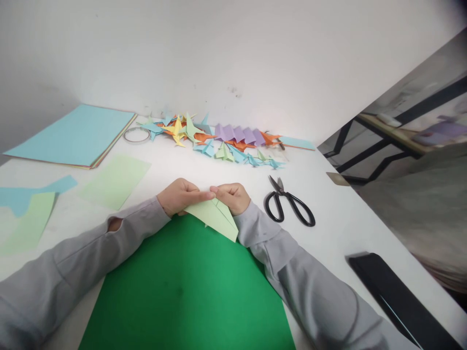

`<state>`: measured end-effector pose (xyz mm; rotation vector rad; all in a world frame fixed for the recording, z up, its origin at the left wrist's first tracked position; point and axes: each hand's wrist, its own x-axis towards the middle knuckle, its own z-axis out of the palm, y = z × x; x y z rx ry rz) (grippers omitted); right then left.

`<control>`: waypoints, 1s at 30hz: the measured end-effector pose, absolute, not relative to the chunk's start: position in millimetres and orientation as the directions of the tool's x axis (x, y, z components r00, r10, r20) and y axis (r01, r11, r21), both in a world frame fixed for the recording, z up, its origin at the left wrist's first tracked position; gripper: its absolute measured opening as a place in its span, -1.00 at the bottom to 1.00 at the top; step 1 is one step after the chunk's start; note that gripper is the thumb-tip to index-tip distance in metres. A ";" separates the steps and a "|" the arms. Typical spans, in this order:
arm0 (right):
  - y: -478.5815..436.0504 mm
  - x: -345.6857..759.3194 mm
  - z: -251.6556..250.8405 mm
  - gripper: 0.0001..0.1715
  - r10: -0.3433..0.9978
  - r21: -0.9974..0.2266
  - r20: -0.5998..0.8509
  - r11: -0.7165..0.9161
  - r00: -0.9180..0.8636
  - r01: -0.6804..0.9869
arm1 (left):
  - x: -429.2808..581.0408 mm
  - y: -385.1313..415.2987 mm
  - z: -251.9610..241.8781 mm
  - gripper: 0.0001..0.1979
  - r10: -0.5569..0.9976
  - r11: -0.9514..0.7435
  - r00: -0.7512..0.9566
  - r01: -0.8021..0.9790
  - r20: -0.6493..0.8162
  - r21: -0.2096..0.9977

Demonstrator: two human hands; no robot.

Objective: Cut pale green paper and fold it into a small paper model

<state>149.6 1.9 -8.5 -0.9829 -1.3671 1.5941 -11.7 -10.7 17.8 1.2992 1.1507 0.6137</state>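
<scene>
A pale green folded paper is pinched between both of my hands, its pointed end hanging toward me on the right. My left hand grips its upper left part, thumb stretched along the top edge. My right hand closes on the top from the other side, and the two thumb tips meet there. Crease lines show on the paper's right part. Beneath it lies a large green sheet. The fingers behind the paper are mostly hidden.
Folded paper figures in several colours lie along the wall, with a purple pleated strip among them. Black-handled scissors rest to the right, a black case-like object nearer. Stacked coloured sheets, a tape roll and green paper are left.
</scene>
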 end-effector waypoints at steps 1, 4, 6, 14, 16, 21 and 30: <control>1.9 149.8 -8.8 -0.48 0.926 -0.992 -0.056 -0.093 -0.374 -0.083 | -11.3 -10.6 17.8 -0.42 0.883 0.238 0.350 0.244 -0.314 0.940; 1.0 151.3 -8.0 -0.46 0.928 -0.993 -0.062 -0.093 -0.366 -0.067 | -10.6 -9.2 16.5 -0.38 0.892 0.267 0.313 0.220 -0.327 0.938; 0.1 152.4 -7.0 -0.45 0.923 -0.994 -0.067 -0.093 -0.380 -0.051 | -10.7 -7.8 15.0 -0.37 0.891 0.268 0.330 0.170 -0.311 0.948; 1.7 152.3 -15.4 -0.46 0.859 -0.996 -0.080 -0.091 -0.505 0.003 | -11.3 -9.2 14.0 -0.53 0.803 0.220 0.525 0.179 -0.282 0.959; 1.2 151.0 -16.8 -0.46 0.849 -0.994 -0.099 -0.106 -0.519 0.016 | -11.1 -10.0 14.0 -0.61 0.766 0.240 0.574 0.164 -0.290 0.957; -4.5 147.9 -10.9 -0.46 0.842 -0.988 -0.109 -0.152 -0.529 -0.037 | -11.0 -9.6 10.8 -0.72 0.745 0.235 0.617 0.112 -0.253 0.966; -6.5 152.4 -8.8 -0.48 0.808 -0.996 -0.092 -0.067 -0.582 0.064 | -11.0 -12.4 7.2 -0.89 0.756 0.197 0.628 0.051 -0.185 0.979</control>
